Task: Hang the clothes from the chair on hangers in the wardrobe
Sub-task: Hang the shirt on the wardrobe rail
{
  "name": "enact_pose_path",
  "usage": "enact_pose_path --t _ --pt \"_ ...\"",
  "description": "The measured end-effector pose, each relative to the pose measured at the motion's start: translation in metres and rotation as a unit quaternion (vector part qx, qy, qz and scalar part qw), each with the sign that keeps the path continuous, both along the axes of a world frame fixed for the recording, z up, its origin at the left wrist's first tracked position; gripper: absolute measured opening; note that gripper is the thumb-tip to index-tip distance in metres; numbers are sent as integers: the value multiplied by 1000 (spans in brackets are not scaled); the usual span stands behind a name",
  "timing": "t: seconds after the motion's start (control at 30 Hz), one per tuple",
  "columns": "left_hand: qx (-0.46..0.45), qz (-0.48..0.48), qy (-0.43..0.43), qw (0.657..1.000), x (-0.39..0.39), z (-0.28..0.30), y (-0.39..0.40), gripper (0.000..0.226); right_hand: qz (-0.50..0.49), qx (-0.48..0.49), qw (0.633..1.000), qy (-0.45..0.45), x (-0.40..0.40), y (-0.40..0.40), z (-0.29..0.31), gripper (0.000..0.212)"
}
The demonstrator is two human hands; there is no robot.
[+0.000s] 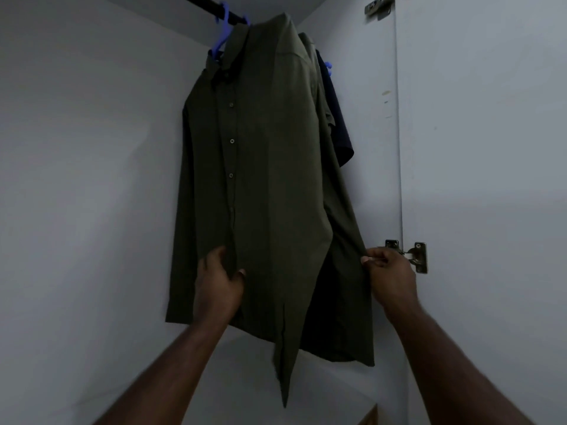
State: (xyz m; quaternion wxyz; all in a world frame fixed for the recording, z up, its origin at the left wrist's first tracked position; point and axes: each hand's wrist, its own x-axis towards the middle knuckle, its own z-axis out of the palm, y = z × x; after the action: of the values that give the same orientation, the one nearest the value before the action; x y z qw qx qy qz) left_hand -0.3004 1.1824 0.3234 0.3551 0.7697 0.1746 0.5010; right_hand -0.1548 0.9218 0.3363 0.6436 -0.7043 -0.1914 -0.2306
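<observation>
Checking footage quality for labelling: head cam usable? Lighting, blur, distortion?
Head view: dim and underexposed, so the olive-green button-up shirt and the navy garment behind it read nearly black; no glare; wide-angle bending tilts the wardrobe walls; both hands fairly sharp.

— Where's the olive button-up shirt (260,179)?
— Buttoned, on a blue hanger (221,41) on the wardrobe's black rail (211,7), just in front of a navy garment (340,127).

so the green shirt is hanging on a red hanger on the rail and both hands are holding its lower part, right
Not quite: the hanger is blue, not red, as the head view shows. The rest holds: the green shirt hangs from the rail, with the left hand and right hand holding its lower part.
</observation>
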Motion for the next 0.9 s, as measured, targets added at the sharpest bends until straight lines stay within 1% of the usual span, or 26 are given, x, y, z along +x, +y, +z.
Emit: enact_pose_path --t 0.07,0.17,0.23,0.3,0.37,0.43,0.53,0.63,0.73,0.77,0.83,0.87,0.9 --pt "64 5 -14 998 -1 -5 -13 63 5 0 1000 9 2 0 -2 11" --pt "155 -32 -9 987 -1 -12 -35 63 12 1 1000 20 4 0 -1 12" --pt "235 -38 2 971 -3 -17 -48 64 25 -1 999 34 5 0 1 13" --pt "306 -43 20 951 0 -22 -55 70 38 5 998 45 6 -1 3 12" --pt "343 -56 58 936 2 -25 -64 77 53 11 997 55 6 -3 4 9" --pt "368 -55 92 924 4 -28 -71 76 78 11 995 67 4 -6 6 9" --pt "380 -43 135 914 9 -29 -79 69 111 3 991 69 -3 -9 9 19" --pt "361 -50 164 917 15 -32 -79 62 145 3 985 91 -3 -10 8 26" --pt "341 -50 209 915 21 -34 -75 59 191 57 969 145 -6 -11 6 20" --pt "333 -52 222 915 22 -34 -74 59 208 78 961 166 -8 -12 6 25" --pt "316 -59 241 916 25 -34 -72 59 253 106 942 195 -7 -14 4 43" --pt "312 -60 247 915 26 -34 -71 59 274 103 936 197 -7 -14 3 47" --pt "310 -60 256 914 27 -34 -69 59 276 90 939 186 -8 -13 2 44"
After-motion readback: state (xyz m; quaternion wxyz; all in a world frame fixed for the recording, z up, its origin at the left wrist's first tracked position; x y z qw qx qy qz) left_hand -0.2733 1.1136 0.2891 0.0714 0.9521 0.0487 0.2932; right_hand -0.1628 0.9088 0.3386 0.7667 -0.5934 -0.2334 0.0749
